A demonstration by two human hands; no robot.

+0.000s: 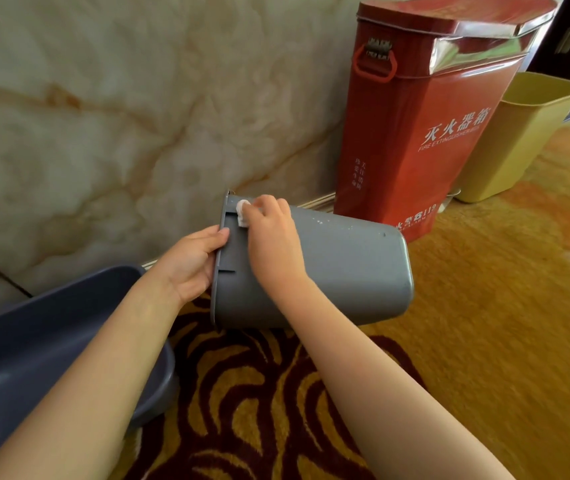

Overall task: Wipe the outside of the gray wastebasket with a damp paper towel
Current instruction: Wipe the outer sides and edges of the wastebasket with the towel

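Observation:
The gray wastebasket [346,271] lies on its side on the carpet, its open rim turned left and its base to the right. My left hand [193,265] grips the rim on the left, thumb on the outside wall. My right hand [269,233] reaches over the upper side and presses a small wadded white paper towel [242,212] against the wall just beside the rim. A few water droplets dot the top of the basket.
A tall red fire extinguisher box [425,126] stands right behind the wastebasket against the marble wall [121,116]. A yellow bin [519,140] stands to its right. A blue-gray plastic tub [34,358] sits at the lower left under my left forearm. Patterned gold carpet [501,323] covers the floor.

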